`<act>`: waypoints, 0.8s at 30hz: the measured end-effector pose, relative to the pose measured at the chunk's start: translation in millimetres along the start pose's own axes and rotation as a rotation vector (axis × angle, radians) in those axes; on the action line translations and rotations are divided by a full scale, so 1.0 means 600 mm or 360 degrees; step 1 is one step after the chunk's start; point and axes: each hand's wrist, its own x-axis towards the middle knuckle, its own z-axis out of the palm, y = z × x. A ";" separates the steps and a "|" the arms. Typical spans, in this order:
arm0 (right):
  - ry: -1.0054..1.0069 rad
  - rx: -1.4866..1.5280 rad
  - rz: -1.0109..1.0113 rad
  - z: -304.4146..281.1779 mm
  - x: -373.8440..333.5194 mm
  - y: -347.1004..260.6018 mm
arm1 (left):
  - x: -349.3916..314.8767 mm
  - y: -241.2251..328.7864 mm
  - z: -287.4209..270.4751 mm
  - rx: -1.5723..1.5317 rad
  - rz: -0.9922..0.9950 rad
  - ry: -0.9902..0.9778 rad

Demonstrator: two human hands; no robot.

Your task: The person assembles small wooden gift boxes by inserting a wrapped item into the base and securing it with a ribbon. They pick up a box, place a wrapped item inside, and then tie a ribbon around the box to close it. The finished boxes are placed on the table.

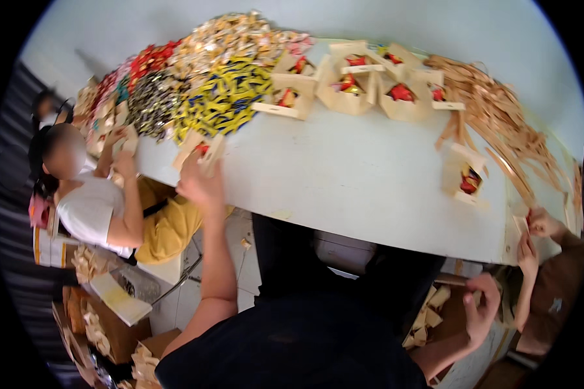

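Note:
My left hand (202, 185) reaches forward to the table's near edge. Its fingers are closed on a small cream gift box (215, 150) with red-wrapped sweets (203, 148) inside. The grip itself is partly hidden behind the hand. My right hand (481, 308) is low at the right, off the table, beside a carton (449, 318) holding cream folded pieces (428, 316). Its fingers are loosely bent and apart, and nothing shows between them. On the table to the right, another cream box (464, 170) with red and dark wrapped sweets stands alone.
Heaped wrapped sweets (224, 97) cover the table's far left. Several filled cream boxes (348, 81) stand along the back. Brown ribbon strips (499, 117) lie at the right. One co-worker (94, 201) sits left; another's hands (535, 233) work at the right end. Cartons stand below left.

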 end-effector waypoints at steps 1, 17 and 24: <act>0.0039 0.0012 0.0021 0.010 0.013 0.010 | -0.002 -0.032 0.005 -0.0190 -0.0015 -0.0062; 0.0710 -0.1121 -0.0443 0.120 0.238 0.158 | -0.266 0.327 -0.056 -0.1435 0.1148 -0.1055; 0.0895 -0.1237 -0.0234 0.044 0.202 0.220 | -0.341 0.558 0.041 -0.1714 0.1308 -0.1513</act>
